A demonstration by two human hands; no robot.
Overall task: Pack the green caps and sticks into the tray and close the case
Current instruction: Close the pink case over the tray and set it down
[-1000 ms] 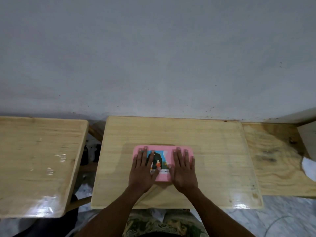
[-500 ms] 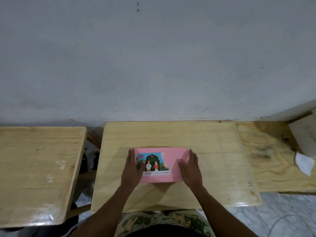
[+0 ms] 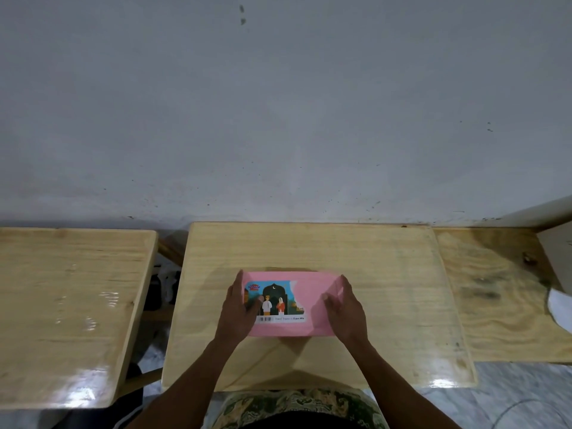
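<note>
pink case [image 3: 305, 300] lid down, toward 6 o'clock on middle table [image 3: 387, 267] | left hand [image 3: 238, 311] clasps its 9 o'clock end, right hand [image 3: 345, 311] its 3 o'clock end, thumbs over lid | likely light, stiff, slick plastic; grip the short ends

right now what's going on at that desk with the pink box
A person sits at the middle wooden table and holds a pink case that lies flat on it. The left hand grips the case's left end and the right hand its right end, each with a thumb on the lid. The case looks closed. No green caps or sticks are in view.
</note>
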